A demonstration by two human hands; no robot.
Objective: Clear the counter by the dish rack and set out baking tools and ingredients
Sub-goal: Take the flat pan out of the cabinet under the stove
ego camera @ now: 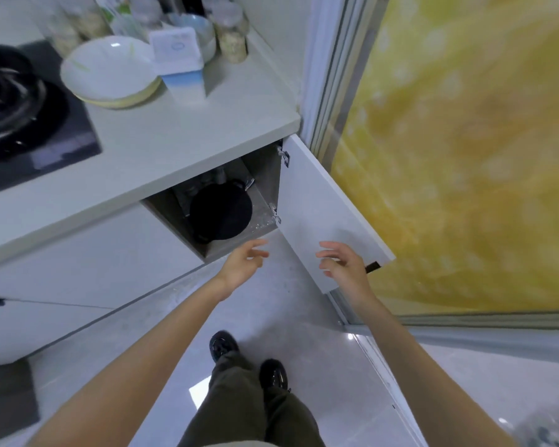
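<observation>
Hands reach toward the open cupboard under the counter's (162,146) right end: left hand (239,264) and right hand (344,261) both spread and empty. A black pan (220,212) sits inside; bowls (110,74) stand on the counter's back right corner.

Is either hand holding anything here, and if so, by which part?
Nothing is held. The left hand and right hand are both open and empty, in front of the open cabinet door.
</observation>
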